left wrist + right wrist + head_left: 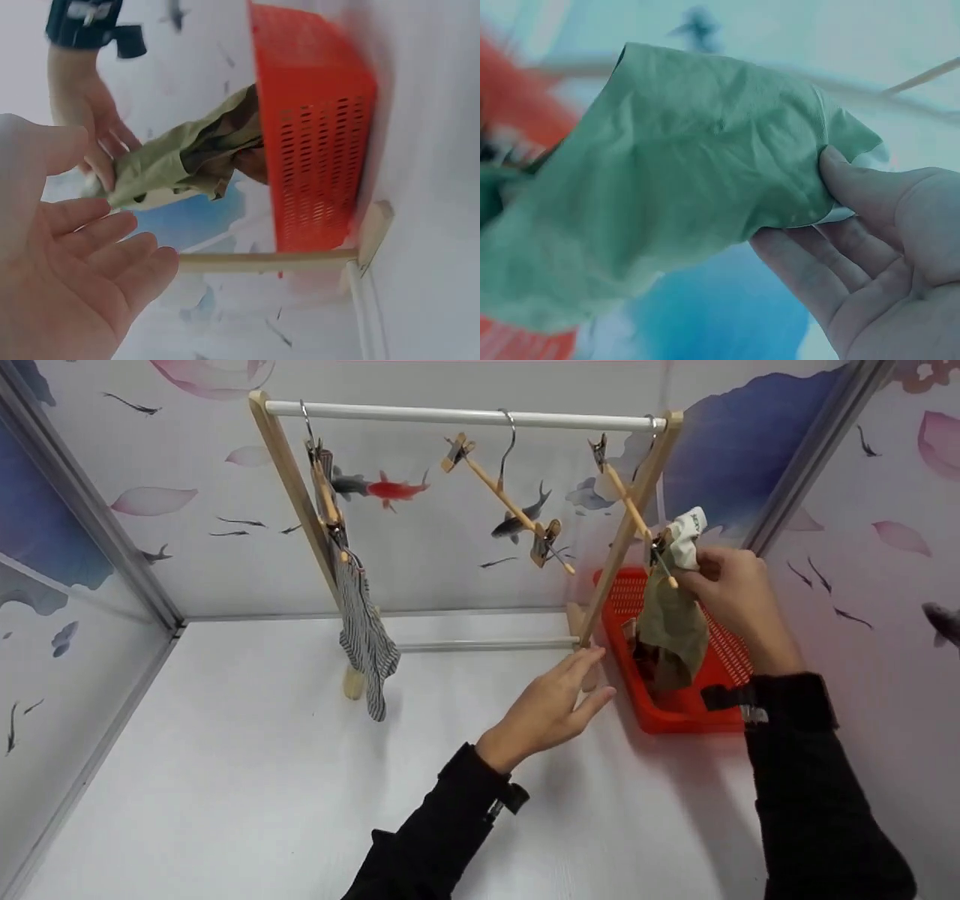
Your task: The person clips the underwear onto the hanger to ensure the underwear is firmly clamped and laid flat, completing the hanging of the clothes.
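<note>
Green cloth [679,615]: hanging in the air above the red basket [649,716], on the person's right, by the near end of the right-hand hanger [628,501]. The right hand [739,585] is pinching its upper end beside the white band [684,540], thumb lying on one face, fingers supporting the other. The left hand [551,697] is holding nothing; its fingers are lying loosely extended near the foot of the rack [611,574], contact with the wood uncertain.

Key relation, in my judgement: white band to clip [660,544]. From where I am standing, the band is sitting close by the clip, on its right; I am not able to tell whether the clip is biting the cloth or merely overlapping it in my line of sight. The right hand is plainly being the nearer one, gripping from the right. The left hand is resting lower, to the left and apart from the cloth.

Axis: the cloth's length is running close to upright, leaning slightly right at the top. The white end is pointing up, the loose end down toward the basket's opening. The hanger's bar is slanting down toward the person, so the cloth is dropping away steeper than the bar.
</note>
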`<state>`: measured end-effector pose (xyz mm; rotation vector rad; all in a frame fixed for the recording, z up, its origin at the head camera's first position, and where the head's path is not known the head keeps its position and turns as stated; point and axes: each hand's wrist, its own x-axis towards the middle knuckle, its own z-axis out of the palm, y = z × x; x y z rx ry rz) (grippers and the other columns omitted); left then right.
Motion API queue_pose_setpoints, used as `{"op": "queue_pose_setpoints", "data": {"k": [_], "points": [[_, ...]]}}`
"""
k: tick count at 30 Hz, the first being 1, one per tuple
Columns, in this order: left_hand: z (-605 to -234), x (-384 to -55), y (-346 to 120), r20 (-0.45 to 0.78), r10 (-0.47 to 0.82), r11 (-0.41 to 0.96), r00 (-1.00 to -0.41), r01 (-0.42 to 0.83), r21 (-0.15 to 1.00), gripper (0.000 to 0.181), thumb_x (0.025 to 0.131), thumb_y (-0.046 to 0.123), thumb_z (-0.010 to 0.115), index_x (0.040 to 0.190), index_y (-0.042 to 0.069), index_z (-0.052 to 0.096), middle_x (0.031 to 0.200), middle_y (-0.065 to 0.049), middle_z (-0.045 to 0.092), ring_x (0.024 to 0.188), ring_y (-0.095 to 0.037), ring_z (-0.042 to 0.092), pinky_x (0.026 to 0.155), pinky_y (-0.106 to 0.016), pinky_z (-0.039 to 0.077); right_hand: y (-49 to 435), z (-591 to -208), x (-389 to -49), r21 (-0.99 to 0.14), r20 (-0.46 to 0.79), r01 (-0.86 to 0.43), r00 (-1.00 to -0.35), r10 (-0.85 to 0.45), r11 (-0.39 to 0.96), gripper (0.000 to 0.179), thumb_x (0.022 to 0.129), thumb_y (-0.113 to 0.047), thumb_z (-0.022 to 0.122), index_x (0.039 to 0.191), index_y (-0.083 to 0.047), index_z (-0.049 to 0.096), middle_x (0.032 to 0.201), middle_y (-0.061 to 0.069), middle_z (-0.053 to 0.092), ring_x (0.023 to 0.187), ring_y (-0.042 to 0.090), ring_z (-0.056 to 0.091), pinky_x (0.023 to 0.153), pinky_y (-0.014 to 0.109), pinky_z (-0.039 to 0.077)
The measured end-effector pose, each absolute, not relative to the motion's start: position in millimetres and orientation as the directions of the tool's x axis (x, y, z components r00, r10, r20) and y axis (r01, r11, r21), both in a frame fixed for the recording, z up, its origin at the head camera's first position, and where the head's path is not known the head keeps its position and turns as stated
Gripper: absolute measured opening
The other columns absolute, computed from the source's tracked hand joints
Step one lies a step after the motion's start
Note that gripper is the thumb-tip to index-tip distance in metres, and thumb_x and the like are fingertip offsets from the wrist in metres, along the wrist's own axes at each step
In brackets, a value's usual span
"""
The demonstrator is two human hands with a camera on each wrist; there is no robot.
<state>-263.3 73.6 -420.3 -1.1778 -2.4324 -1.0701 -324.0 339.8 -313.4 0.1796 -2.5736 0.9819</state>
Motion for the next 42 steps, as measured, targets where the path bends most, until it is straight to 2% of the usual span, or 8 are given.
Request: {"op": "queue_pose_setpoints", "data": {"k": [4, 12, 21, 26, 34, 36, 39, 42], "points": [[-424, -256, 54, 0.545, 0.491, 0.375, -0.68, 0.73, 0.572, 0.058, 0.107, 0.036, 0.053, 0.151, -0.001, 0.042, 0.15, -0.014, 0.05, 0.139, -0.018, 0.046, 0.112, -0.03, 0.037, 314, -330, -288, -0.723, 0.471, -0.352, -0.881, 0.051, 0.594, 0.026, 0.095, -0.01, 0.072, 0.116, 0.005, 0.072, 0.108, 0.018, 0.073, 0.089, 0.005, 0.067, 0.073, 0.015, 0.054], [-443, -232, 22, 0.574, 0.386, 0.24, -0.722, 0.679, 0.693, 0.057, 0.106, 0.033, 0.055, 0.15, -0.001, 0.043, 0.149, -0.014, 0.05, 0.138, -0.019, 0.046, 0.106, -0.032, 0.044, 265, -384, -227, -0.802, 0.481, -0.446, -0.876, -0.011, 0.397, 0.023, 0.093, 0.001, 0.072, 0.116, 0.003, 0.072, 0.105, 0.012, 0.073, 0.086, 0.016, 0.069, 0.078, 0.024, 0.057], [-457, -228, -10, 0.536, 0.332, 0.251, -0.776, 0.62, 0.743, 0.065, 0.102, 0.034, 0.064, 0.151, -0.001, 0.042, 0.148, -0.016, 0.05, 0.134, -0.028, 0.051, 0.109, -0.04, 0.043, 233, -399, -214, -0.852, 0.479, -0.488, -0.873, -0.094, 0.192, 0.018, 0.09, 0.012, 0.068, 0.107, 0.006, 0.072, 0.095, 0.01, 0.073, 0.079, 0.019, 0.069, 0.073, 0.031, 0.06], [-454, -234, -22, 0.565, 0.306, 0.306, -0.766, 0.641, 0.704, 0.059, 0.102, 0.033, 0.064, 0.149, 0.002, 0.047, 0.146, -0.012, 0.054, 0.138, -0.022, 0.048, 0.112, -0.042, 0.038, 224, -399, -217, -0.871, 0.464, -0.483, -0.868, -0.176, 0.088, 0.016, 0.089, 0.016, 0.065, 0.103, 0.01, 0.069, 0.096, 0.011, 0.074, 0.082, 0.019, 0.071, 0.075, 0.034, 0.06], [-452, -239, -28, 0.588, 0.403, 0.29, -0.701, 0.708, 0.644, 0.057, 0.097, 0.03, 0.072, 0.145, 0.005, 0.054, 0.134, -0.008, 0.063, 0.125, -0.019, 0.057, 0.104, -0.04, 0.046, 222, -403, -221, -0.851, 0.509, -0.524, -0.805, -0.306, -0.038, 0.026, 0.09, 0.019, 0.061, 0.113, 0.008, 0.068, 0.099, 0.009, 0.073, 0.084, 0.016, 0.07, 0.078, 0.035, 0.06], [-453, -239, -28, 0.582, 0.42, 0.285, -0.696, 0.71, 0.643, 0.05, 0.097, 0.029, 0.071, 0.14, 0.007, 0.059, 0.125, -0.005, 0.067, 0.116, -0.018, 0.06, 0.096, -0.041, 0.05, 223, -404, -221, -0.853, 0.507, -0.52, -0.795, -0.332, -0.057, 0.026, 0.092, 0.017, 0.061, 0.115, 0.007, 0.068, 0.1, 0.009, 0.072, 0.085, 0.016, 0.069, 0.079, 0.035, 0.059], [-452, -239, -27, 0.585, 0.412, 0.264, -0.699, 0.706, 0.657, 0.027, 0.098, 0.027, 0.07, 0.119, 0.011, 0.071, 0.107, 0.002, 0.066, 0.096, -0.014, 0.06, 0.079, -0.037, 0.05, 224, -404, -222, -0.862, 0.493, -0.504, -0.8, -0.342, -0.064, 0.024, 0.093, 0.014, 0.061, 0.116, 0.008, 0.066, 0.1, 0.01, 0.072, 0.085, 0.015, 0.068, 0.079, 0.034, 0.059], [-449, -238, -27, 0.596, 0.385, 0.22, -0.705, 0.697, 0.682, 0.014, 0.1, 0.026, 0.068, 0.1, 0.013, 0.071, 0.099, 0.006, 0.064, 0.084, -0.012, 0.057, 0.07, -0.031, 0.049, 228, -403, -221, -0.872, 0.477, -0.486, -0.817, -0.325, -0.058, 0.022, 0.095, 0.012, 0.06, 0.117, 0.012, 0.063, 0.099, 0.012, 0.072, 0.084, 0.017, 0.068, 0.079, 0.033, 0.059]]}}
